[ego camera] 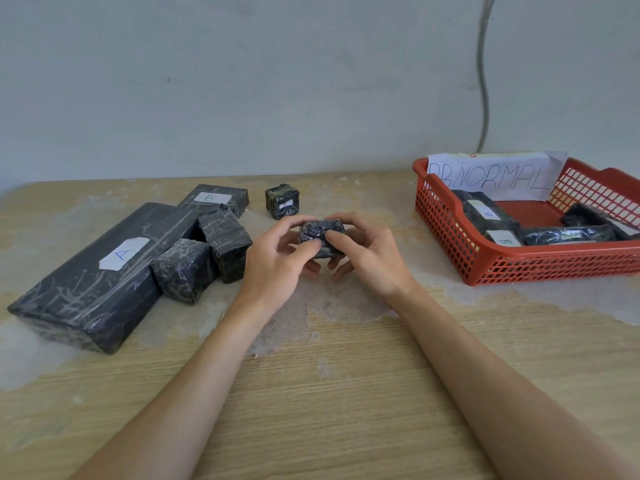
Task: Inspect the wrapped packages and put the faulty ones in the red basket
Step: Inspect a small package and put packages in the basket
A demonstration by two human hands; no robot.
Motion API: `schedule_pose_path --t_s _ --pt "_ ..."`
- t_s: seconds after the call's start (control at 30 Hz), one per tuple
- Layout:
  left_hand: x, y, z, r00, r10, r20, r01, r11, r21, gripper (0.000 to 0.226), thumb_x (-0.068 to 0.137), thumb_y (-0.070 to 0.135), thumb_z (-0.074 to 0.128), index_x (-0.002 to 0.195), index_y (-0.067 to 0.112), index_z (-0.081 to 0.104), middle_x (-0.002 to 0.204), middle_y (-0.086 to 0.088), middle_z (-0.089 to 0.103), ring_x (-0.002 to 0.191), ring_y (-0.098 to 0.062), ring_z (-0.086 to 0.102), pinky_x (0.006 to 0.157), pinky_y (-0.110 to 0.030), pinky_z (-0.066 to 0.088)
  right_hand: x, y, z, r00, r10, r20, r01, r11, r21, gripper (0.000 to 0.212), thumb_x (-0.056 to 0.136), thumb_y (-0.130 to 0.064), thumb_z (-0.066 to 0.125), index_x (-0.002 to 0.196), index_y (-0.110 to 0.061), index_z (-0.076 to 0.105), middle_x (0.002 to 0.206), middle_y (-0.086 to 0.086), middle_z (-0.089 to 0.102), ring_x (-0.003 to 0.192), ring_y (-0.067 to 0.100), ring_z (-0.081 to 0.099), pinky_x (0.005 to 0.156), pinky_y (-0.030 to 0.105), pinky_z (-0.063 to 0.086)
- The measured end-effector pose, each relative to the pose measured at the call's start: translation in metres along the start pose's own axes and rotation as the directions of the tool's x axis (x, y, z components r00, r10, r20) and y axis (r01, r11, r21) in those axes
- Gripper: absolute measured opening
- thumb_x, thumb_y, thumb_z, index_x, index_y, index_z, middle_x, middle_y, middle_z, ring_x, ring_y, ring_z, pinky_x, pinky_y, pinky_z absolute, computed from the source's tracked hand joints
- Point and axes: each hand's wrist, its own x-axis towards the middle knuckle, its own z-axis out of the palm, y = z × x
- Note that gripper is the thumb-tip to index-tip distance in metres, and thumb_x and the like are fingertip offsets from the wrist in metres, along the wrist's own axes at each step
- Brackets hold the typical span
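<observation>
A small black-wrapped package (320,233) is held above the table's middle, gripped from both sides by my left hand (280,258) and my right hand (363,251), thumbs on top. The red basket (460,244) stands at the right with several wrapped packages (485,216) inside and a paper sign (491,174) reading "NORMAL" at its back. To the left lie a long package labelled A (93,271), a package labelled B (216,199), two unlabelled blocks (183,268) (227,237), and a small cube (282,201) farther back.
The worn wooden table (329,375) runs to a grey wall behind. A cable (483,81) hangs down the wall above the basket. Both my forearms reach in from the bottom edge.
</observation>
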Motion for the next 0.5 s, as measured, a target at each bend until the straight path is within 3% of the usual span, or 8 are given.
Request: schedule_pose_path --t_s 0.1,0.17,0.27,0.33,0.43,0.5 --pt "-0.0005 0.0029 -0.0018 0.999 -0.013 0.049 0.015 0.999 -0.052 0.027 0.099 0.028 0.07 0.126 0.028 0.074 0.106 -0.007 0.08 0.086 -0.032 0.078 0.083 -0.057 0.065 0.0006 -0.0025 -0.0002 1.0 0.009 -0.007 -0.009 1.0 0.025 0.02 0.104 -0.014 0.067 0.123 -0.011 0.074 0.097 0.019 0.078 0.069 0.03 0.07 0.055 0.039 0.059" --pt "-0.0002 0.0047 -0.0024 0.995 -0.038 0.095 0.049 0.993 -0.11 0.037 0.098 0.038 0.059 0.131 0.025 0.07 0.113 -0.009 0.079 0.098 -0.029 0.077 0.087 -0.054 0.064 0.0007 -0.0052 -0.0005 0.999 0.045 -0.013 -0.044 0.997 0.068 0.02 0.105 -0.015 0.065 0.121 -0.008 0.075 0.095 0.018 0.077 0.067 0.03 0.068 0.052 0.037 0.057" --pt "0.0016 0.0043 -0.0017 0.99 -0.052 0.129 0.069 0.989 -0.132 0.041 0.1 0.038 0.049 0.136 0.029 0.067 0.125 -0.001 0.076 0.118 -0.021 0.07 0.095 -0.05 0.061 0.0002 -0.0087 0.0004 0.995 0.104 0.008 -0.104 0.983 0.148 0.027 0.109 -0.02 0.058 0.115 -0.001 0.076 0.088 0.018 0.074 0.058 0.03 0.065 0.047 0.033 0.053" --pt "0.0018 0.0044 -0.0008 0.986 -0.062 0.157 0.082 0.989 -0.124 0.041 0.105 0.041 0.047 0.14 0.028 0.064 0.126 0.002 0.075 0.119 -0.017 0.069 0.1 -0.048 0.058 -0.0001 -0.0099 0.0007 0.992 0.12 0.043 -0.126 0.977 0.172 0.033 0.111 -0.025 0.053 0.115 0.0 0.074 0.089 0.022 0.075 0.056 0.031 0.064 0.047 0.033 0.054" --pt "0.0008 0.0044 0.0002 0.977 -0.096 0.188 0.121 0.985 -0.124 0.049 0.103 0.05 0.046 0.137 0.02 0.065 0.124 -0.002 0.076 0.118 -0.019 0.07 0.106 -0.049 0.055 -0.0013 -0.0062 0.001 0.996 0.082 0.043 -0.083 0.996 0.029 0.032 0.113 -0.03 0.051 0.117 -0.007 0.073 0.086 0.022 0.077 0.055 0.035 0.069 0.05 0.038 0.058" --pt "0.0017 0.003 0.0004 0.98 -0.102 0.172 0.13 0.978 -0.163 0.04 0.107 0.044 0.051 0.135 0.018 0.065 0.125 -0.008 0.075 0.119 -0.025 0.071 0.109 -0.052 0.054 -0.0015 -0.0021 0.001 1.0 0.02 -0.018 -0.022 0.99 -0.138 0.026 0.111 -0.032 0.056 0.116 -0.016 0.076 0.081 0.014 0.079 0.057 0.036 0.073 0.054 0.044 0.062"
